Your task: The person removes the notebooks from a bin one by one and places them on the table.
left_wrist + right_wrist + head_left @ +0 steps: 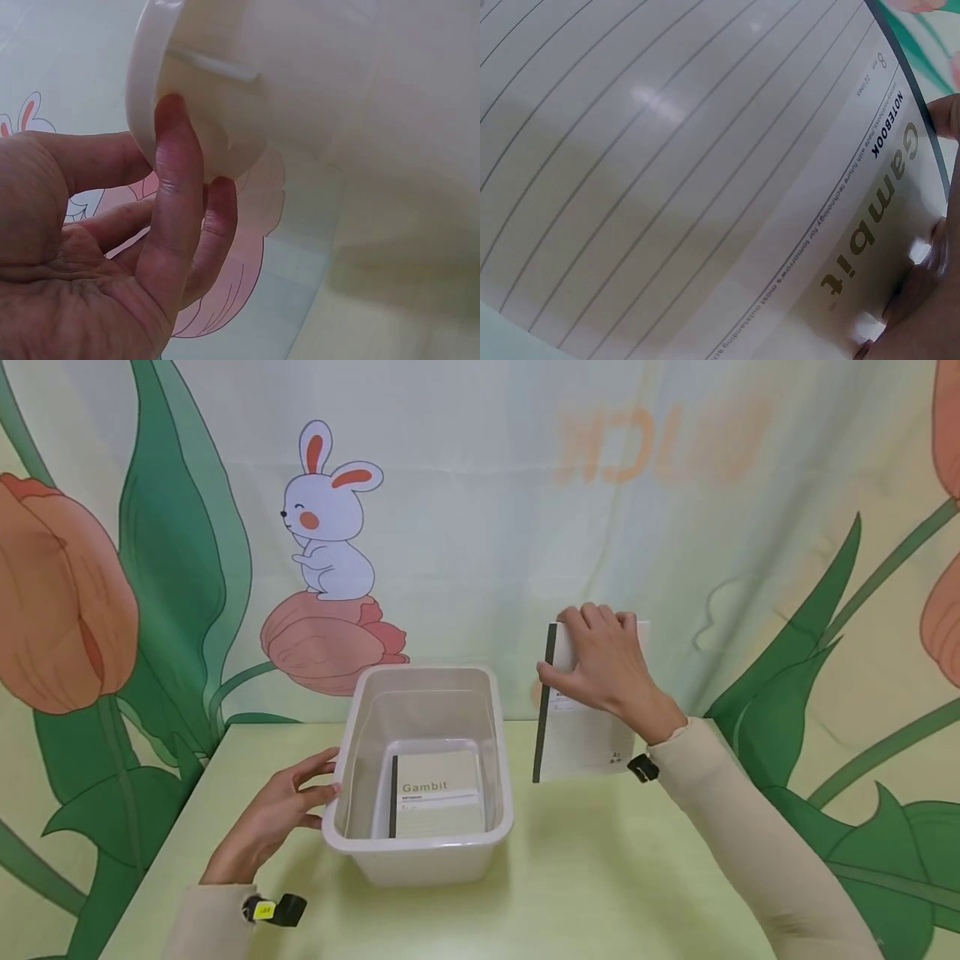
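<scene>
My right hand (603, 660) grips a Gambit notebook (581, 743) near its top edge, fingers over the cover and thumb at the dark spine. It is held upright, to the right of a light plastic bin (431, 864). In the right wrist view the notebook's lined cover (667, 172) fills most of the picture, with the hand at the right edge. Another Gambit notebook (438, 777) lies flat on the bin's floor, cover up. My left hand (281, 810) rests its relaxed fingertips against the bin's left side. Up close, those fingers (176, 187) touch just under the rim (142, 82).
A pale green table (600, 877) carries the bin and reaches back to a printed curtain (480, 527) with a rabbit and tulips. Black bands (287, 910) circle both sleeved wrists.
</scene>
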Available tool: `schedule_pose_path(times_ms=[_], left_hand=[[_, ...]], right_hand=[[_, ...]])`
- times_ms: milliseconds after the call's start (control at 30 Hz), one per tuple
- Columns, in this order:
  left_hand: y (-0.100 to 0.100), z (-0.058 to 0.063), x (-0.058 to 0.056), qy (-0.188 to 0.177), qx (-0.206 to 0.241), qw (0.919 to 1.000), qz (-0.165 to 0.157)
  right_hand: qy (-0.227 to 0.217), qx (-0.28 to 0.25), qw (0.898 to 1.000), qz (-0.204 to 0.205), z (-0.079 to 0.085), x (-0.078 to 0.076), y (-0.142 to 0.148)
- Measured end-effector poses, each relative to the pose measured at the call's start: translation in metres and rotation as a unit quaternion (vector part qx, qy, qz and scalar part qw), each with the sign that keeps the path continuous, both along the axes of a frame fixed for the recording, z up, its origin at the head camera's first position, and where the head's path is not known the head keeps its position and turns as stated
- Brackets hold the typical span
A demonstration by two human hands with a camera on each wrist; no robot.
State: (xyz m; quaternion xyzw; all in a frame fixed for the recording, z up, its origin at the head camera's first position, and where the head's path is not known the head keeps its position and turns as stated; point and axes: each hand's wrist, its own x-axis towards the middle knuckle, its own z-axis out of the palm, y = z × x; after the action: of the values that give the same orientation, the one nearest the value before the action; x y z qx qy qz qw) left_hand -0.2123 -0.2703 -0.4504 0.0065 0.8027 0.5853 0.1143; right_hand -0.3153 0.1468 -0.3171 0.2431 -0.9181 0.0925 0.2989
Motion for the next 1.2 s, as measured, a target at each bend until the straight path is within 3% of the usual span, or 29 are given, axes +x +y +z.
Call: schedule_pose_path(times_ms=[200,533,800,1200], left_hand=[[0.000,-0.001,-0.001,0.001,-0.002,1.0000,0.003],[0.001,0.000,0.000,0.001,-0.001,1.0000,0.003],[0.000,-0.001,0.000,0.003,0.008,1.0000,-0.001],[-0.001,-0.001,0.000,0.002,0.014,0.9999,-0.006]], right_hand=[[-0.072,0.010,0.997,-0.029,-0.060,-0.025,0.018],[-0.188,0.039,0.979,-0.062,-0.148,-0.066,0.024],[-0.244,0.058,0.966,-0.068,-0.180,-0.085,0.021],[-0.232,0.072,0.970,-0.034,-0.219,-0.109,0.015]])
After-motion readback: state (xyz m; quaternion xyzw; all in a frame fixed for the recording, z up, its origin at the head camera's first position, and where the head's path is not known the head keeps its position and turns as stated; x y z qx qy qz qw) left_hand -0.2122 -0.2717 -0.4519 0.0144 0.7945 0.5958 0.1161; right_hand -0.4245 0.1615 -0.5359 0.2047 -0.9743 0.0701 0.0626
